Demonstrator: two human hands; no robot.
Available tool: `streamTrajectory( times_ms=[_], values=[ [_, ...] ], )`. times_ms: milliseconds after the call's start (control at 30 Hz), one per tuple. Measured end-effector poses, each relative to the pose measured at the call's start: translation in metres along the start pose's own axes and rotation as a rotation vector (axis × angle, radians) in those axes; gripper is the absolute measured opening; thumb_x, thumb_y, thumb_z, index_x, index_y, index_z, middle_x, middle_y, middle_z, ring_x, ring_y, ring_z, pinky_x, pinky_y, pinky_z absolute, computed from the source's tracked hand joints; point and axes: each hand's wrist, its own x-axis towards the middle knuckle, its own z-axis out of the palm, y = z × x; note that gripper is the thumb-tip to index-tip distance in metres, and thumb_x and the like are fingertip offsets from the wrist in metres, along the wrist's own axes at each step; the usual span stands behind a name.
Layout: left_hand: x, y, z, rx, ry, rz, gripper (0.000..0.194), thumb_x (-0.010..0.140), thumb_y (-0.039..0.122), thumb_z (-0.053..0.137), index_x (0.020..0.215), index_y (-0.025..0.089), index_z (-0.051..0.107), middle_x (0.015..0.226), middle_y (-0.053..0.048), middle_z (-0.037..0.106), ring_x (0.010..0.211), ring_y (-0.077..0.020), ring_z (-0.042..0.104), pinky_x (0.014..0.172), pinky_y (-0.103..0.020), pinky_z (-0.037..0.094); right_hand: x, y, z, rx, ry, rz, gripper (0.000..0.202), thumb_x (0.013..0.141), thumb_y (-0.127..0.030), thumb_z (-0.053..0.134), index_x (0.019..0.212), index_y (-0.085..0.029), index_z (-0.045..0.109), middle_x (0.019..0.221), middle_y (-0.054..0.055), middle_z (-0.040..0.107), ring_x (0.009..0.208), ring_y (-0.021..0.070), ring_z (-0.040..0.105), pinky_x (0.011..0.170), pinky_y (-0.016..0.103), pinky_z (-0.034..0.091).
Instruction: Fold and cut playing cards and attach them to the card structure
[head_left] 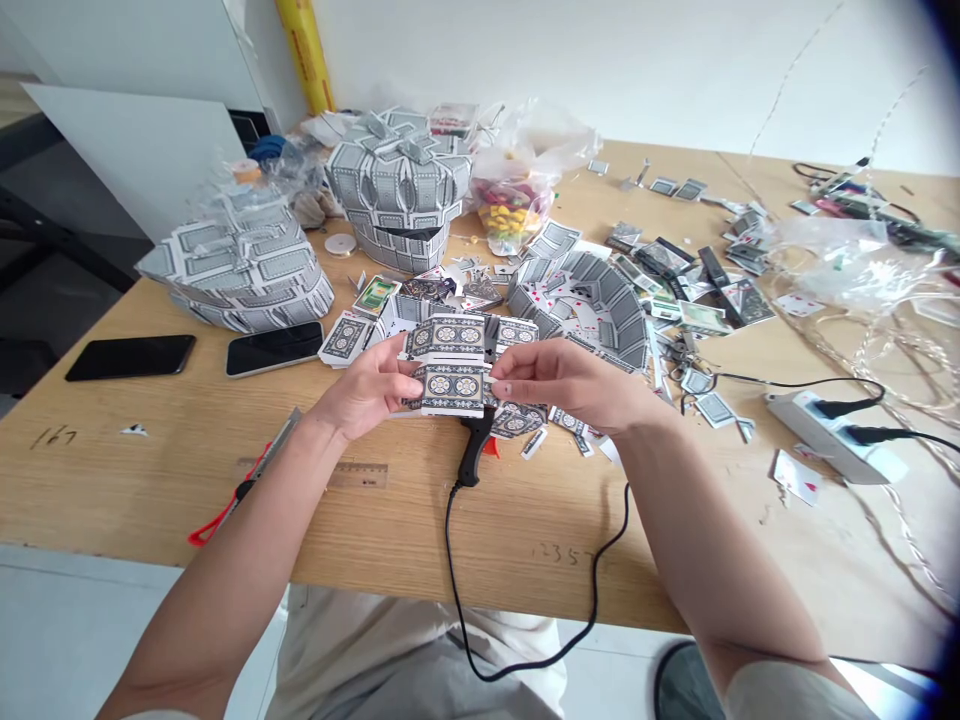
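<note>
Between my two hands is a folded playing-card piece [452,388] with a dark ornate back pattern, raised above the table. My left hand [379,385] pinches its left end, thumb in front. At its right edge, the thumb and fingers of my right hand [559,383] are closed on it. Just below lies a glue gun [474,450] with a black handle, its front part hidden behind the cards. More patterned card pieces [517,420] and small strips lie around it. Behind my right hand stands a round bowl [581,300] built of folded cards.
Two lidded card-built boxes [401,180] [244,265] stand at the back left. Two phones [131,357] [274,349], a red utility knife [244,487] and a ruler [360,475] lie on the left. A power strip [836,440] and cords occupy the right. The glue gun's cord [517,672] droops over the front edge.
</note>
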Motion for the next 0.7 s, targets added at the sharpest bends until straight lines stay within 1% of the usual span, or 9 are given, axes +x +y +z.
streamTrajectory(
  times_ms=[100,167,267,333,400,467,567,633,700],
  values=[
    [-0.001,0.001,0.000,0.009,0.007,-0.016,0.062,0.069,0.018,0.094,0.128,0.018,0.074,0.080,-0.001,0.080,0.060,-0.0134,0.069,0.063,-0.023,0.057,0.000,-0.003,0.002,0.008,-0.050,0.007,0.038,0.079,-0.051,0.095,0.085,-0.017,0.078,0.072,-0.001,0.070,0.066,0.0119,0.054,0.062,0.028,0.040],
    [-0.002,0.002,0.001,0.015,0.013,-0.032,0.067,0.069,0.017,0.094,0.132,0.018,0.071,0.090,-0.004,0.083,0.065,-0.0152,0.073,0.063,-0.023,0.058,-0.001,-0.005,0.003,-0.005,-0.099,0.018,0.037,0.080,-0.051,0.094,0.082,-0.017,0.078,0.070,-0.002,0.068,0.065,0.0119,0.053,0.060,0.027,0.040],
    [-0.004,0.002,0.003,0.035,0.013,-0.049,0.074,0.070,0.019,0.096,0.138,0.019,0.067,0.108,-0.010,0.086,0.074,-0.0185,0.078,0.065,-0.023,0.058,-0.001,-0.006,0.001,-0.014,-0.134,0.024,0.037,0.082,-0.051,0.092,0.081,-0.018,0.077,0.069,-0.003,0.066,0.064,0.0115,0.052,0.058,0.027,0.040],
    [-0.004,0.002,0.004,0.053,0.011,-0.056,0.077,0.071,0.020,0.096,0.142,0.019,0.066,0.115,-0.012,0.085,0.079,-0.0205,0.080,0.067,-0.024,0.058,0.000,-0.005,0.000,-0.018,-0.150,0.023,0.036,0.082,-0.051,0.092,0.081,-0.018,0.076,0.069,-0.003,0.066,0.064,0.0112,0.051,0.058,0.026,0.039],
    [-0.005,0.002,0.005,0.071,0.009,-0.059,0.080,0.071,0.020,0.096,0.144,0.019,0.064,0.118,-0.013,0.085,0.081,-0.0220,0.081,0.069,-0.025,0.059,0.000,-0.004,0.000,-0.025,-0.164,0.021,0.037,0.079,-0.051,0.094,0.080,-0.018,0.076,0.069,-0.004,0.066,0.063,0.0111,0.051,0.057,0.025,0.038],
    [-0.005,0.002,0.005,0.088,0.006,-0.058,0.081,0.071,0.021,0.096,0.146,0.019,0.064,0.118,-0.013,0.085,0.082,-0.0225,0.081,0.070,-0.026,0.059,0.000,-0.002,0.001,-0.040,-0.161,0.022,0.038,0.076,-0.051,0.096,0.078,-0.019,0.076,0.068,-0.004,0.066,0.062,0.0112,0.051,0.057,0.025,0.038],
    [-0.005,0.002,0.003,0.108,0.010,-0.052,0.082,0.072,0.022,0.097,0.146,0.019,0.062,0.119,-0.014,0.084,0.086,-0.0249,0.083,0.070,-0.026,0.060,0.000,0.002,0.003,-0.077,-0.122,0.032,0.038,0.076,-0.051,0.096,0.077,-0.018,0.076,0.066,-0.004,0.066,0.061,0.0113,0.051,0.056,0.026,0.037],
    [-0.006,0.003,0.002,0.113,0.023,-0.047,0.083,0.072,0.021,0.098,0.146,0.019,0.060,0.122,-0.015,0.084,0.095,-0.0284,0.084,0.074,-0.028,0.062,-0.001,0.005,0.003,-0.096,-0.088,0.043,0.038,0.076,-0.051,0.096,0.078,-0.018,0.078,0.066,-0.003,0.068,0.061,0.0117,0.052,0.056,0.026,0.037],
    [-0.006,0.003,0.000,0.114,0.032,-0.041,0.083,0.072,0.021,0.098,0.146,0.019,0.058,0.123,-0.015,0.084,0.102,-0.0314,0.084,0.081,-0.032,0.064,-0.001,0.008,0.002,-0.099,-0.054,0.049,0.036,0.077,-0.051,0.096,0.084,-0.019,0.081,0.070,-0.001,0.072,0.063,0.0130,0.055,0.057,0.027,0.038]
  ],
)
